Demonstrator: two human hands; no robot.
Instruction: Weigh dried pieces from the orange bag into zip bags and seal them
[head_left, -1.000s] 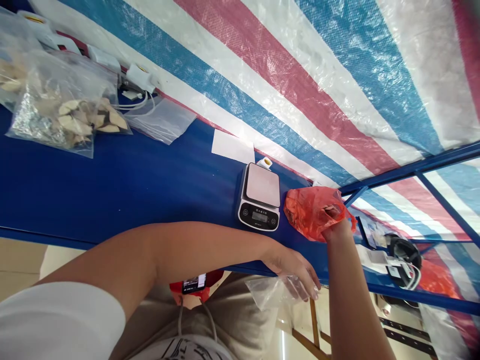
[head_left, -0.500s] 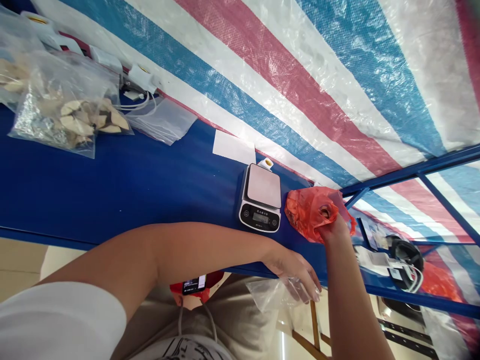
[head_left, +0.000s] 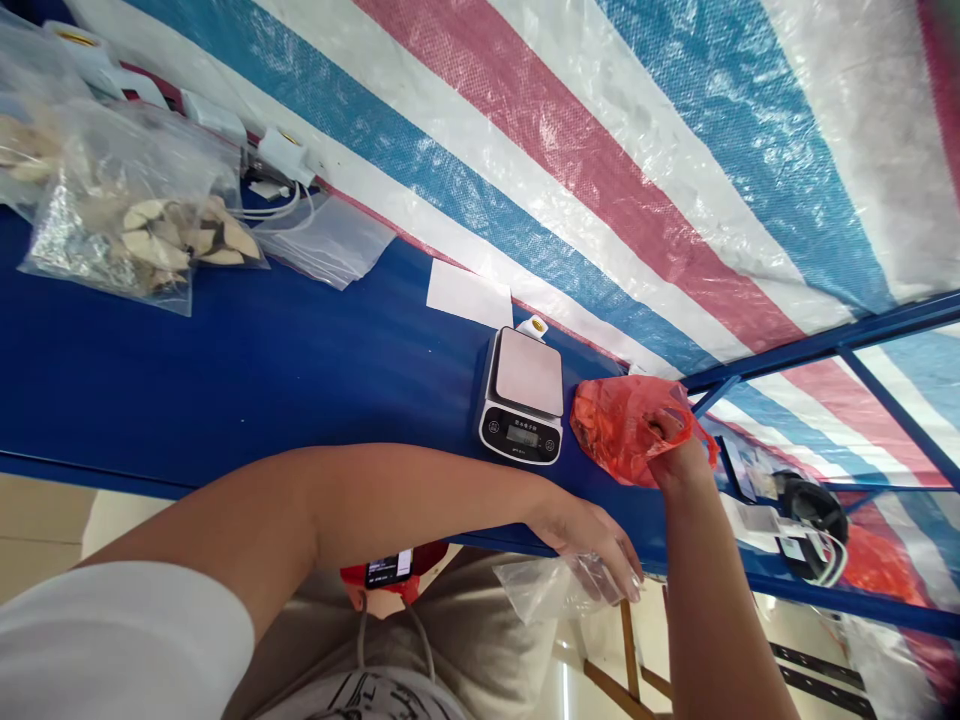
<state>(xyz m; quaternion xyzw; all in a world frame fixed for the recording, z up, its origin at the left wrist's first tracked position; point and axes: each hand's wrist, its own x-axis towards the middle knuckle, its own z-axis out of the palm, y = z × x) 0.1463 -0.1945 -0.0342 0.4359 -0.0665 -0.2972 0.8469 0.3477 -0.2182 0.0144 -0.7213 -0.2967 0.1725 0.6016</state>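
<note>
Head view, left hand (head_left: 596, 545) holding a clear plastic bag (head_left: 536, 588), lower centre, right hand (head_left: 679, 462) in a red plastic bag (head_left: 611, 430), centre right, grip hidden, cannot tell, digital scale (head_left: 529, 375) just left, blue tabletop (head_left: 337, 370) stretching leftward, front edge (head_left: 90, 475) below, striped tarp (head_left: 600, 160) behind, blue bar (head_left: 862, 332) at right.

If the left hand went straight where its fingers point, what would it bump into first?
Probably the right forearm, just ahead of the left hand. One may be higher than the other, though, so the hand might slip past.
</note>
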